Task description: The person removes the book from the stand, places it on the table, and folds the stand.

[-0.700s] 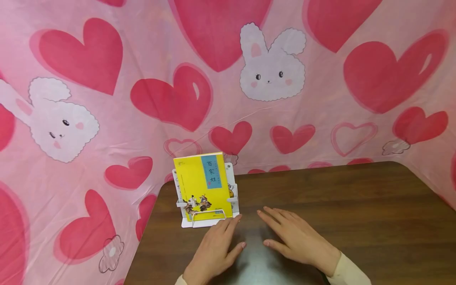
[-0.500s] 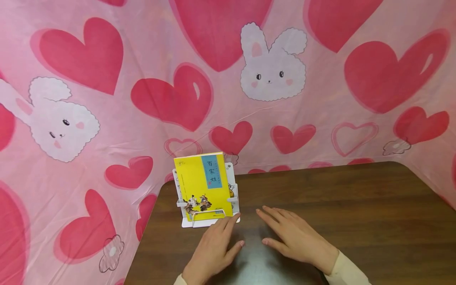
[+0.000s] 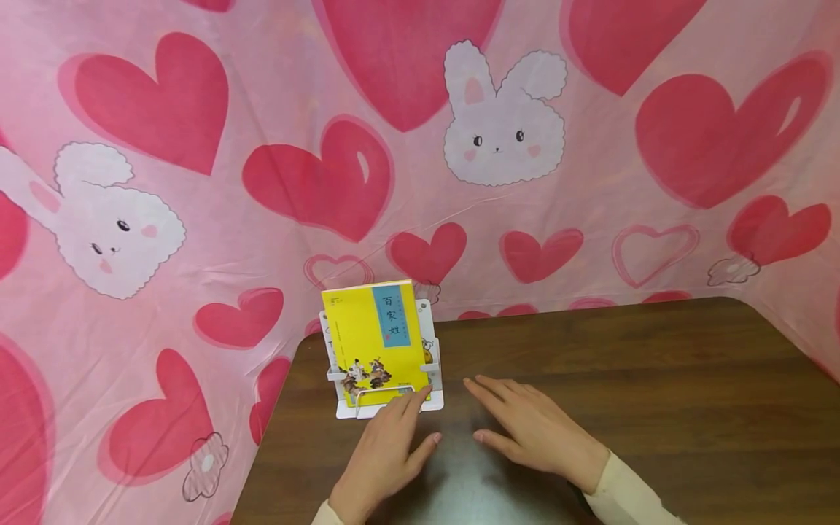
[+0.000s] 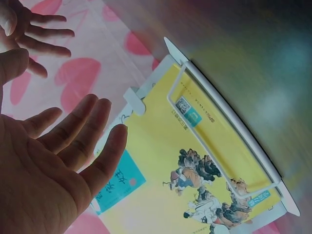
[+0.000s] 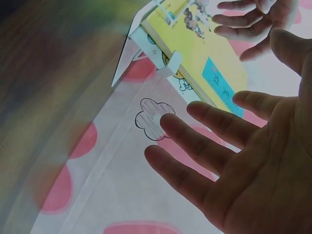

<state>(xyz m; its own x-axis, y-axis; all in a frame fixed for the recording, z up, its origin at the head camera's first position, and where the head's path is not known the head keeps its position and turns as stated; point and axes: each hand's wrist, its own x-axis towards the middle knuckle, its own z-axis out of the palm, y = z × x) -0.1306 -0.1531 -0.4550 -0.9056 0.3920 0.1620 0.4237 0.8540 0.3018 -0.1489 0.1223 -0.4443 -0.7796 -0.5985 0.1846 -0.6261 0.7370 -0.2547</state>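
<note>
Book (image 3: 367, 339) with a yellow cover and a blue title panel (image 3: 395, 332) leans back on a white stand (image 3: 426, 319) at the left side of the wooden bench (image 3: 630, 386). Its lower edge sits behind a bent wire bar (image 4: 204, 147), small side clips (image 5: 171, 65) catch its edges, and its top rises above the stand's back plate. Both hands are empty, with fingers extended and loose. The left hand (image 3: 389, 446) lies in front of the stand; in the head view its fingertips overlap the lower right corner of the book, though whether they touch the book or the base cannot be told. The right hand (image 3: 541, 426) is to the right of the stand, near it but apart, fingers pointing towards it.

As a judgement, the nearest risk is the left fingers knocking the wire bar or the base: a careless nudge could slide the light-looking stand along the smooth bench or tip it back towards the pink backdrop (image 3: 420, 200). Pulling the book straight forward would likely snag its lower edge on the bar and bring the stand with it; lifting from one corner alone could twist the cover against a clip and bend it.
</note>
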